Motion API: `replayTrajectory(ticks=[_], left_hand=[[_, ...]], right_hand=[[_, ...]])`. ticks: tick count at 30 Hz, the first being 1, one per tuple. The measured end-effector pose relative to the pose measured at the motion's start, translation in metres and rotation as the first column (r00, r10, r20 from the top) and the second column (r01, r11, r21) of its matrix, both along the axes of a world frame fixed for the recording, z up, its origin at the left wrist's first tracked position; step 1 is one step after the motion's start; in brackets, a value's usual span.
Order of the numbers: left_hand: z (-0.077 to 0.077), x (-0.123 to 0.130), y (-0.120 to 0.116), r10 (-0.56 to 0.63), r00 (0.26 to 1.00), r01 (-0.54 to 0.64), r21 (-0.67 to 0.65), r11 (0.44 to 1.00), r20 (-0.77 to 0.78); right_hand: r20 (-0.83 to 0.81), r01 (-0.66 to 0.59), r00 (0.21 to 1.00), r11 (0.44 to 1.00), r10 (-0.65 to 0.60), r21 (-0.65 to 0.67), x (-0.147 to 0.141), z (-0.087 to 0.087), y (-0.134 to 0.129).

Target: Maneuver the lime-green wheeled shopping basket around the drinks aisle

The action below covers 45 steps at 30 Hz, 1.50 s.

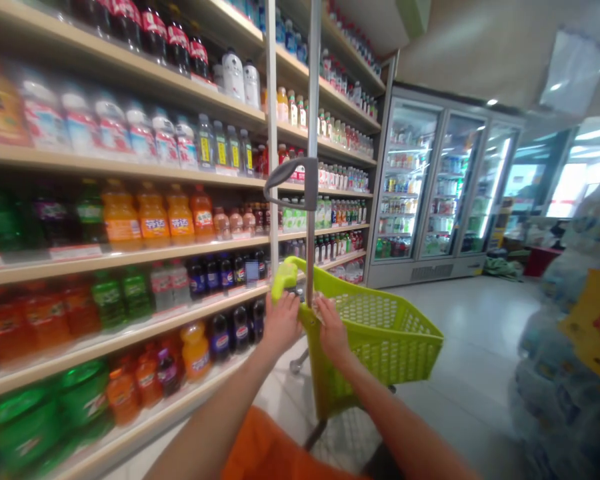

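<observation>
A lime-green plastic shopping cart [385, 347] with a perforated basket stands in front of me. My left hand [283, 321] is closed over the left end of its near rim, just below the raised green handle piece [284, 277]. My right hand [333, 330] is closed at the near rim too, right of a metal pole [310, 247]. Something small and pale shows at its fingertips, too blurred to name. The pole rises upright at the cart's near end and carries a grey loop handle [310, 183]. No goods show inside the basket.
Drink shelves [230, 177] run along the left, filled with bottles. Glass-door refrigerators [433, 187] stand at the back. On the right is a blurred stack of plastic-wrapped bottles [545, 353] with a yellow sign [597, 320]. Tiled floor [460, 313] lies between.
</observation>
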<state>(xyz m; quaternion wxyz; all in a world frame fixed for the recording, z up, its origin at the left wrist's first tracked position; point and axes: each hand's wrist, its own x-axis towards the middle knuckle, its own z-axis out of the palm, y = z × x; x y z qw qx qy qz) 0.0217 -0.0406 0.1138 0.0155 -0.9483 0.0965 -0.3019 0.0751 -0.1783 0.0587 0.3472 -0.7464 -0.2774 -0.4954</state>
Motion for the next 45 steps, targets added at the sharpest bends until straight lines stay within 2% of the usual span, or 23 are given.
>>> replayTrajectory(ticks=[2, 4, 6, 8, 9, 11, 16, 18, 20, 24, 26, 28, 29, 33, 35, 38, 45], left_hand=[[0.0, 0.003, 0.001, 0.026, 1.0, -0.025, -0.036, 0.999, 0.01], [-0.002, 0.005, 0.0, 0.032, 0.999, -0.031, -0.049, 0.998, 0.007], [-0.004, 0.004, -0.003, 0.015, 1.0, -0.014, -0.048, 0.999, 0.014], [-0.007, 0.002, -0.008, -0.008, 0.999, 0.01, -0.048, 0.999, 0.031], [-0.007, 0.001, -0.01, -0.026, 0.999, 0.028, -0.047, 0.999, 0.04], [-0.009, -0.002, -0.013, -0.061, 0.997, 0.063, -0.044, 0.997, 0.05], [-0.016, -0.005, -0.019, -0.09, 0.995, 0.094, -0.087, 0.992, 0.047], [-0.019, -0.004, -0.02, -0.099, 0.993, 0.106, -0.108, 0.988, 0.068], [-0.023, -0.003, -0.021, -0.114, 0.989, 0.124, -0.116, 0.985, 0.09], [-0.026, -0.005, -0.024, -0.127, 0.988, 0.138, -0.134, 0.981, 0.089], [-0.023, -0.005, -0.023, -0.136, 0.988, 0.146, -0.148, 0.978, 0.076], [-0.018, -0.001, -0.019, -0.149, 0.986, 0.16, -0.173, 0.972, 0.074], [-0.015, 0.002, -0.016, -0.153, 0.986, 0.164, -0.192, 0.967, 0.071], [0.001, 0.023, -0.001, -0.18, 0.983, 0.166, -0.233, 0.958, -0.037], [0.006, 0.03, 0.003, -0.182, 0.98, 0.16, -0.223, 0.961, -0.079], [0.007, 0.032, 0.001, -0.161, 0.986, 0.146, -0.218, 0.965, -0.052], [-0.003, 0.008, -0.027, -0.173, 0.981, 0.187, -0.22, 0.957, 0.083]], right_hand=[[0.113, 0.015, 0.993, 0.999, -0.018, 0.03, -0.001, 0.035, -0.01], [0.262, 0.024, 0.965, 1.0, -0.024, 0.006, 0.003, 0.082, -0.014], [0.365, 0.108, 0.928, 0.993, -0.082, -0.052, 0.01, 0.127, -0.015], [0.386, 0.215, 0.911, 0.965, -0.144, -0.149, 0.018, 0.157, -0.016], [0.394, 0.258, 0.905, 0.945, -0.162, -0.203, 0.02, 0.162, -0.018], [0.413, 0.305, 0.897, 0.899, -0.161, -0.313, 0.021, 0.152, -0.025], [0.402, 0.283, 0.914, 0.789, -0.05, -0.545, 0.003, 0.067, -0.048], [0.408, 0.276, 0.913, 0.755, -0.011, -0.595, 0.0, 0.05, -0.054], [0.412, 0.292, 0.911, 0.746, -0.025, -0.599, 0.002, 0.058, -0.057], [0.39, 0.334, 0.911, 0.799, -0.137, -0.5, 0.014, 0.114, -0.057], [0.36, 0.309, 0.923, 0.815, -0.134, -0.49, 0.019, 0.129, -0.057], [0.318, 0.261, 0.942, 0.832, -0.108, -0.489, 0.018, 0.118, -0.058], [0.294, 0.231, 0.951, 0.843, -0.091, -0.485, 0.016, 0.103, -0.057], [0.155, 0.095, 0.987, 0.908, -0.034, -0.408, 0.01, 0.029, -0.05], [0.083, 0.048, 0.996, 0.944, -0.022, -0.328, 0.009, 0.005, -0.044], [0.0, -0.009, 1.0, 0.974, 0.01, -0.226, 0.004, -0.004, -0.037], [-0.038, -0.121, 0.992, 0.986, 0.118, -0.115, -0.023, 0.005, -0.045]])
